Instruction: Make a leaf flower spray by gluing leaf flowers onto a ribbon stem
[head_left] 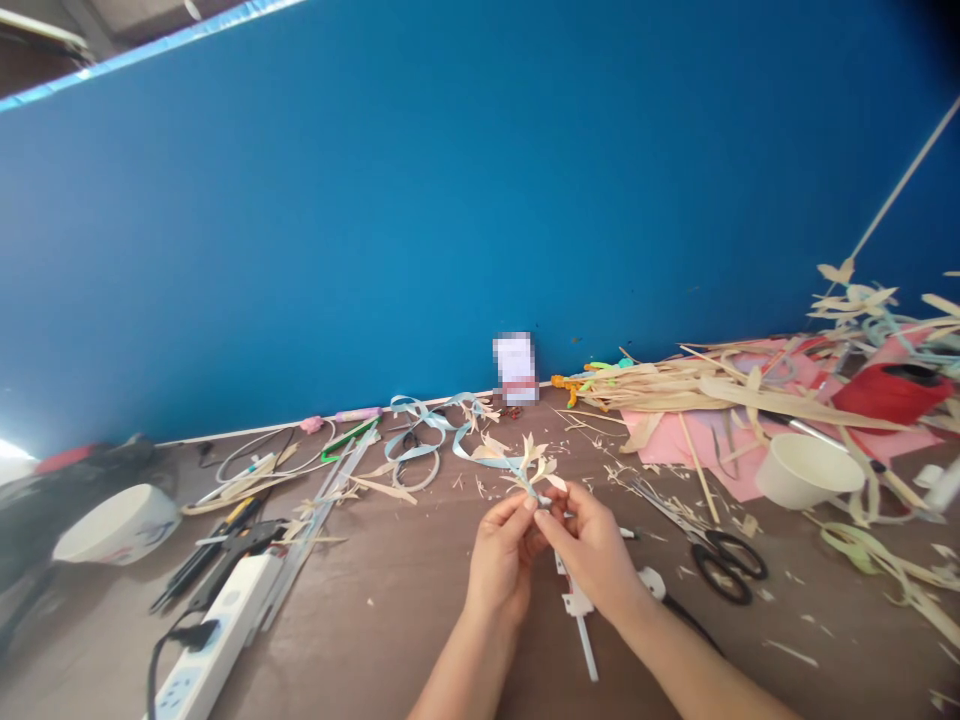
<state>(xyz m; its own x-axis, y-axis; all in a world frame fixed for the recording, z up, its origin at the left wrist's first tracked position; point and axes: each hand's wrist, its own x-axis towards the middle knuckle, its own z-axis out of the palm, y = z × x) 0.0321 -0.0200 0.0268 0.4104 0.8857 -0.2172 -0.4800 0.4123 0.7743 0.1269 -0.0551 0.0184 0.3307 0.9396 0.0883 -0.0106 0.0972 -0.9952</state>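
My left hand (501, 556) and my right hand (592, 548) meet above the brown table (390, 640), fingertips pinched together. Between them they hold a small bundle of pale straw leaves (531, 462) tied to a light blue ribbon (450, 435). The ribbon trails off to the left in loops on the table. Both hands are closed on the bundle's base. Under my right wrist lies a white glue gun (579, 612), partly hidden.
Black-handled scissors (726, 568) lie right of my hands. A white cup (806, 470), a red object (892, 392), pink paper (675, 435) and heaped dried leaves (720, 385) fill the right. At left sit a white power strip (214, 640), tools, cables and a white bowl (120, 522). A blue wall (450, 200) stands behind.
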